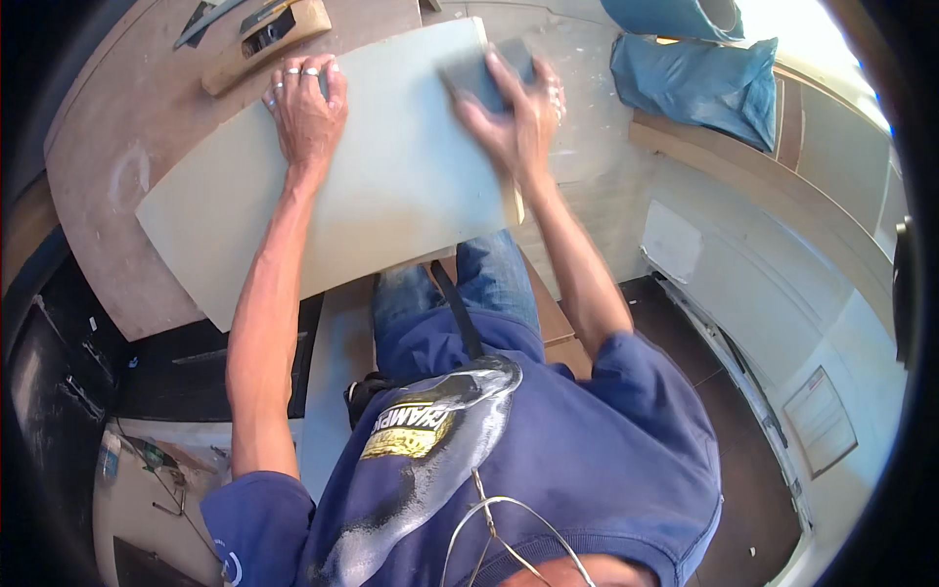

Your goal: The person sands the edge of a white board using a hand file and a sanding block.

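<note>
A pale, flat board [391, 166] lies tilted across the workbench in front of me, its near edge reaching over my lap. My left hand [308, 117], with rings on its fingers, grips the board near its far edge, fingers curled. At the board's right end, my right hand [523, 112] is closed around a dark grey block [518, 64] that looks like a sanding block. The block is slightly blurred and rests against the board's right edge. Part of it is hidden under the fingers.
A wooden hand plane [269, 44] lies on the brown bench top [108, 225] beyond my left hand, with thin tools behind it. Blue cloth bundles [694, 88] sit on a wooden ledge [724, 161] at the far right. A white panelled wall [753, 245] stands right.
</note>
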Available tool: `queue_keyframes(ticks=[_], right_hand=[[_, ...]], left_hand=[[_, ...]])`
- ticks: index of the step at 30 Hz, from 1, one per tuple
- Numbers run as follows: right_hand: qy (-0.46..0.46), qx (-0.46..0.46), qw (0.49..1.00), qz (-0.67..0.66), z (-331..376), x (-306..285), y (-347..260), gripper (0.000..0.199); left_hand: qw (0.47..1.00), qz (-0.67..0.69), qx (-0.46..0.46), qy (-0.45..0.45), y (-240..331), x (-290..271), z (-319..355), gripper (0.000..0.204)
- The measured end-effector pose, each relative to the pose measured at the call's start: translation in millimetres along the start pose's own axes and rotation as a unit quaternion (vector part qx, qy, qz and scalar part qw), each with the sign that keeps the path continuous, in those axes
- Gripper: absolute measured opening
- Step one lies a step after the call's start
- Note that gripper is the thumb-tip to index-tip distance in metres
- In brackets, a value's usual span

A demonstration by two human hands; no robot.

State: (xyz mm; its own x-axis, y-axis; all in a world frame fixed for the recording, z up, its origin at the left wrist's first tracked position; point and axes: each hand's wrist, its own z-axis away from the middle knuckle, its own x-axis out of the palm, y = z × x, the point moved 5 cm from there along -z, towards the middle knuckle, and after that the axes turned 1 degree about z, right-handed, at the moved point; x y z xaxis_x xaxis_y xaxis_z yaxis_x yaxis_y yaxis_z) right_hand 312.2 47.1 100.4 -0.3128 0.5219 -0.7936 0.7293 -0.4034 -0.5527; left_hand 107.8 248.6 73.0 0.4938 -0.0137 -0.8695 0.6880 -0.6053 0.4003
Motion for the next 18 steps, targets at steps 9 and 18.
queue_keyframes(ticks=[9, 18], right_hand=[[-0.064, 0.009, 0.998, 0.022, 74.3, -23.8, 12.1, 0.07], [-0.007, 0.022, 0.999, -0.023, -74.8, 20.5, -7.1, 0.065]], left_hand=[[1.0, -0.01, -0.009, 0.0, -9.3, 1.4, 3.3, 0.02], [1.0, -0.01, -0.006, -0.025, 0.9, 6.9, 4.7, 0.021]])
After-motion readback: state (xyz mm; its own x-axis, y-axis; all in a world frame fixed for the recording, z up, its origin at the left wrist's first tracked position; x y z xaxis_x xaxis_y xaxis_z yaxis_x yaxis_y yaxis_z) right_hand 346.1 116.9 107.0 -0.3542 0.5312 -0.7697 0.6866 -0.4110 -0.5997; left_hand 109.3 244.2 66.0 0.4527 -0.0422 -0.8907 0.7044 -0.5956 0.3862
